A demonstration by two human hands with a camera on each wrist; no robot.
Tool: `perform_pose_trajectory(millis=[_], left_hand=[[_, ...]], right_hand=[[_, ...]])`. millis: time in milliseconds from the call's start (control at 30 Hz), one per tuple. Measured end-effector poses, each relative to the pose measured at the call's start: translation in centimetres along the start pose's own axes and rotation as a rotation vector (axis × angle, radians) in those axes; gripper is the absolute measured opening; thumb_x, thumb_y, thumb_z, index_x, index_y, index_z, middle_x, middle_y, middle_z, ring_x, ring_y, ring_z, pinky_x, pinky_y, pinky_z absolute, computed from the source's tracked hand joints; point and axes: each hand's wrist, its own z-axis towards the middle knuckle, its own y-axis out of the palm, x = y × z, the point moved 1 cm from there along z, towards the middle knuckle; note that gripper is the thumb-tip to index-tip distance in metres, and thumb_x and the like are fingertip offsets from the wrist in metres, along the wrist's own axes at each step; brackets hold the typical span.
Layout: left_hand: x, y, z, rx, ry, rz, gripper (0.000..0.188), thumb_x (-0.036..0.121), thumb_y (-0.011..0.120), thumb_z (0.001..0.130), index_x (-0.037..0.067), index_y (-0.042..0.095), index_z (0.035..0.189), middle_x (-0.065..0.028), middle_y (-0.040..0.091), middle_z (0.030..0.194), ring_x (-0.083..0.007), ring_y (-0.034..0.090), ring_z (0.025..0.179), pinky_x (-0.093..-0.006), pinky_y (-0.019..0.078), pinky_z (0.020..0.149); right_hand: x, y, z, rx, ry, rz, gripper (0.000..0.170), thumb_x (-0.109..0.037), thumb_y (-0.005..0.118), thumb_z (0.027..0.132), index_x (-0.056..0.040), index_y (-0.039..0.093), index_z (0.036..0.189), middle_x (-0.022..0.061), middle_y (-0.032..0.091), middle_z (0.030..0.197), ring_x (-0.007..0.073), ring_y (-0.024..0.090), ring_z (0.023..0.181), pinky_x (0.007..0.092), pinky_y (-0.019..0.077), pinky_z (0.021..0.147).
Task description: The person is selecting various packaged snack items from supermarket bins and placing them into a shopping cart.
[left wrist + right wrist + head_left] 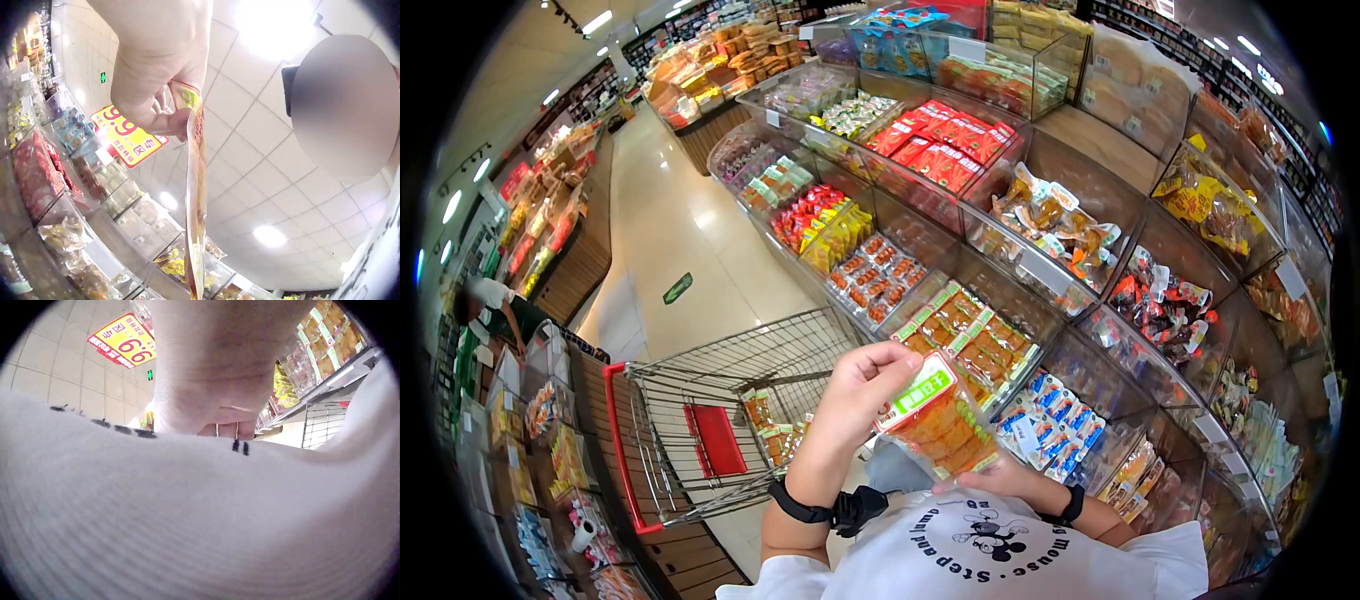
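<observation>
In the head view my left hand (868, 388) pinches the upper edge of a clear packet of orange-brown snack pieces (945, 432), thumb on its green-and-white label. The packet hangs tilted in front of my chest; the left wrist view shows it edge-on below the left hand (159, 69). Close against its lower edge is my right hand (1005, 482), its fingers partly hidden by the packet. The right wrist view shows that hand (215, 387) behind white shirt cloth, with only parts of the fingers showing. Similar packets (968, 345) lie in a bin just beyond.
A shopping cart (730, 410) with a red handle stands to the left, with similar packets (772, 430) inside. Clear-walled bins of bagged snacks rise ahead and right, including red packets (940, 145) and blue-and-white packets (1052, 418). A tiled aisle (690, 215) runs ahead; another person (495, 300) is at far left.
</observation>
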Motion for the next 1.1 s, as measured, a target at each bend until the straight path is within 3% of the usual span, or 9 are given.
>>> perform_pose_trajectory(millis=[133,267,500,600,700,767,900,1033,1100], left_hand=[[-0.4,-0.3,1.3,-0.007,-0.034,0.033,0.014,0.013,0.051,0.077,0.0,0.055,0.078,0.0007,0.054,0.069,-0.0026,0.047,0.06,-0.0158,0.0379,0.054],[-3.8,-3.4,4.8,0.09,-0.078,0.146,0.015,0.014,0.052,0.076,0.0,0.053,0.081,-0.0009,0.054,0.07,-0.0048,0.05,0.061,-0.0172,0.0397,0.053],[-15.1,-9.9,11.7,0.135,-0.309,-0.048,0.033,0.01,0.044,0.079,0.001,0.038,0.111,-0.0083,0.052,0.095,-0.0141,0.051,0.08,-0.0248,0.0423,0.069],[-17.4,-11.0,12.9,0.136,-0.336,0.032,0.033,0.013,0.044,0.08,0.002,0.038,0.111,-0.0093,0.051,0.098,-0.0161,0.051,0.084,-0.0267,0.0405,0.071],[-18.4,-12.8,12.4,0.089,-0.453,0.074,0.033,0.016,0.044,0.08,0.003,0.039,0.11,-0.0087,0.051,0.097,-0.016,0.051,0.083,-0.0278,0.0397,0.072],[-18.8,-14.6,11.3,0.095,-0.513,0.074,0.032,0.017,0.044,0.081,0.002,0.04,0.109,-0.0087,0.052,0.095,-0.0161,0.051,0.082,-0.0283,0.0397,0.072],[-20.7,-19.6,7.9,0.277,-0.546,0.033,0.028,0.015,0.043,0.081,0.001,0.043,0.106,-0.0082,0.053,0.092,-0.0144,0.052,0.079,-0.0255,0.041,0.068],[-22.1,-23.1,3.9,0.468,-0.546,-0.029,0.024,0.014,0.043,0.081,0.001,0.045,0.101,-0.0077,0.053,0.088,-0.015,0.052,0.075,-0.0248,0.042,0.066],[-22.2,-23.5,2.2,0.499,-0.523,-0.054,0.021,0.012,0.042,0.08,0.002,0.046,0.099,-0.0077,0.053,0.087,-0.0156,0.052,0.075,-0.0253,0.0422,0.066]], right_hand=[[1.4,-0.7,0.1,0.053,0.018,0.122,0.034,-0.013,0.046,0.08,0.0006,0.037,0.11,0.0087,0.051,0.1,0.0152,0.049,0.091,0.0272,0.0375,0.08],[5.0,-2.6,1.6,0.552,-0.05,0.417,0.032,-0.01,0.046,0.08,-0.0013,0.037,0.109,0.0075,0.049,0.101,0.0158,0.051,0.087,0.0293,0.0413,0.077],[13.1,-12.6,6.3,1.017,-0.109,0.738,0.026,-0.009,0.052,0.077,-0.0053,0.043,0.1,0.0055,0.051,0.092,0.0158,0.052,0.08,0.0304,0.0469,0.063],[14.9,-18.3,9.3,1.253,-0.123,0.514,0.024,-0.011,0.053,0.077,-0.0019,0.044,0.097,0.0055,0.051,0.085,0.0158,0.049,0.072,0.0277,0.0433,0.059],[12.4,-22.0,11.7,1.457,0.377,0.104,0.028,-0.015,0.055,0.075,-0.0018,0.045,0.098,0.0064,0.052,0.086,0.0161,0.048,0.074,0.0299,0.0413,0.061],[21.3,-28.1,13.1,1.441,0.132,0.065,0.035,-0.017,0.057,0.074,-0.0043,0.045,0.104,0.0107,0.053,0.087,0.0187,0.049,0.075,0.0301,0.0397,0.066],[23.1,-32.0,14.4,1.553,0.36,-0.48,0.031,-0.024,0.062,0.068,-0.0042,0.05,0.089,0.0162,0.054,0.076,0.0244,0.053,0.069,0.0355,0.0404,0.06],[19.7,-31.4,14.0,1.44,0.613,-0.626,0.041,-0.025,0.064,0.066,-0.0001,0.045,0.092,0.0191,0.055,0.077,0.0321,0.054,0.074,0.0371,0.0418,0.061],[19.8,-30.9,14.3,1.489,0.532,-0.769,0.041,-0.023,0.062,0.067,0.0009,0.041,0.093,0.0204,0.055,0.076,0.0355,0.053,0.072,0.0397,0.0416,0.059]])
